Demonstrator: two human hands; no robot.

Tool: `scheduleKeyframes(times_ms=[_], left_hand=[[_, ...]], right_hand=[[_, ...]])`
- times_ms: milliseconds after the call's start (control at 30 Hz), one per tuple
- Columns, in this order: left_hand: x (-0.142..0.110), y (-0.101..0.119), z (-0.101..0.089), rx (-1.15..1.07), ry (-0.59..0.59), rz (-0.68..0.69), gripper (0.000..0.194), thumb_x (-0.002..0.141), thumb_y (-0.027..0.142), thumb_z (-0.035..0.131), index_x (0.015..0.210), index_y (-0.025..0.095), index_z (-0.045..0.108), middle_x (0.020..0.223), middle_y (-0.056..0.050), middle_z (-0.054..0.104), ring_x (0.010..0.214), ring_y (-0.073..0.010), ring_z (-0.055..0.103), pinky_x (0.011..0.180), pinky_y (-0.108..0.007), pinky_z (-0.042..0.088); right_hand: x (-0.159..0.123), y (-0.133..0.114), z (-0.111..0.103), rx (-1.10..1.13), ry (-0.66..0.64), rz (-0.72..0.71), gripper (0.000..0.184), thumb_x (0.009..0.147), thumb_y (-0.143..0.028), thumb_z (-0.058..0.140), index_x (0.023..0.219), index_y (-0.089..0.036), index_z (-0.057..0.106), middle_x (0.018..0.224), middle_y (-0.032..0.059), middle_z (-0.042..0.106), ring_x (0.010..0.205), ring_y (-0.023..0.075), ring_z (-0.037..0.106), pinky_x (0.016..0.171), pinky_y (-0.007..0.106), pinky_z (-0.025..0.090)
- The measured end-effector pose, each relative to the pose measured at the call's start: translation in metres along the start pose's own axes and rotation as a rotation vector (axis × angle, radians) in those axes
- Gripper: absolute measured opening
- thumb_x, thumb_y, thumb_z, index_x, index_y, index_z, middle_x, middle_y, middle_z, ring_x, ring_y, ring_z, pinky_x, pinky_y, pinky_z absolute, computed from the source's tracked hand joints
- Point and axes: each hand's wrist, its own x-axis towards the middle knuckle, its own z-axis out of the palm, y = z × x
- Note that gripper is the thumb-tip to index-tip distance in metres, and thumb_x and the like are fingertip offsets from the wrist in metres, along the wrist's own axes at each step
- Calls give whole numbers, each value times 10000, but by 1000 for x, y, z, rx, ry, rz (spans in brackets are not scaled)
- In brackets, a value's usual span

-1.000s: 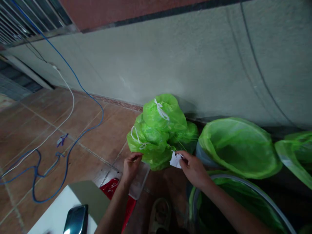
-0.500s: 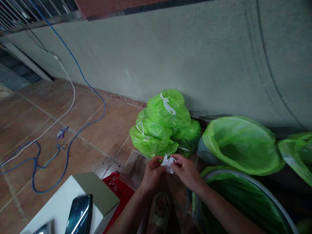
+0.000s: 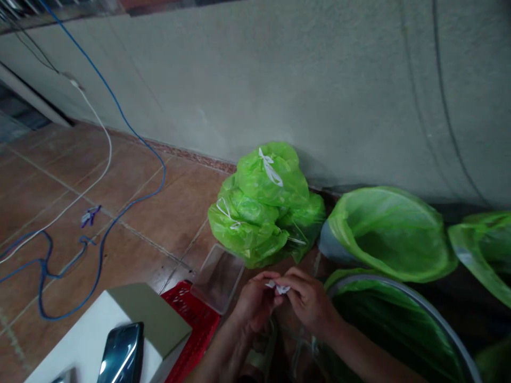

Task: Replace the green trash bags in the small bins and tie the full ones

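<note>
My left hand (image 3: 253, 306) and my right hand (image 3: 309, 300) meet low in the middle of the view, fingers pinched together on a small crumpled white scrap (image 3: 280, 288) between them. Just beyond the hands lies a heap of tied green plastic bags (image 3: 263, 205) with white ties, against the grey wall. A clear plastic box (image 3: 217, 277) sits on the floor left of my left hand.
Green-lined bins stand at the right (image 3: 389, 234) and lower right (image 3: 399, 330). A red basket (image 3: 191, 319) and a white box (image 3: 99, 340) bearing a phone (image 3: 120, 354) lie at the lower left. Blue and white cables (image 3: 99, 175) trail over the tiled floor.
My left hand came over from the bags to join my right hand on the white scrap. Both hands then drew back toward me, away from the green bags.
</note>
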Motion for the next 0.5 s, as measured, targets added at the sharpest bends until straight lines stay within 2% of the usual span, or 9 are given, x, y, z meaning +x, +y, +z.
scheduleKeyframes(times_ms=[100,200,300,367,433,500], left_hand=[[2,5,7,-54,-65,-55,181,649,143,657,823,104,688,699,-46,661,610,-106,616,565,-194,519],[9,4,12,35,-109,64,264,655,211,737,883,85,697,782,-71,686,663,-122,631,628,-221,528],[25,-6,19,190,-57,275,331,605,241,798,885,108,681,728,-30,673,598,-107,600,580,-216,498],[43,-12,22,278,-27,399,406,602,270,800,958,129,664,687,5,651,570,-97,579,568,-212,484],[65,-13,22,414,-5,465,485,675,336,752,1100,144,620,667,19,638,552,-99,572,545,-207,468],[90,-8,19,697,46,477,455,819,379,605,1206,142,568,702,-7,659,563,-117,592,544,-222,471]], right_hand=[[5,3,-13,-47,-74,11,360,859,-96,404,1024,-220,699,931,68,631,849,161,626,756,278,508],[11,5,-26,54,-129,99,330,886,-164,413,1060,-210,690,1011,78,648,961,180,617,861,310,500],[20,13,-33,225,-143,300,334,914,-325,422,1000,-182,711,954,78,688,900,193,644,781,310,535],[30,25,-36,216,-83,409,330,880,-381,475,929,-167,722,878,73,713,805,194,661,693,298,544],[42,39,-42,113,11,473,265,823,-339,544,926,-165,715,823,60,724,721,185,663,639,287,537],[55,53,-52,-16,65,509,277,785,-260,564,1013,-166,689,802,46,729,659,168,655,607,273,522]])
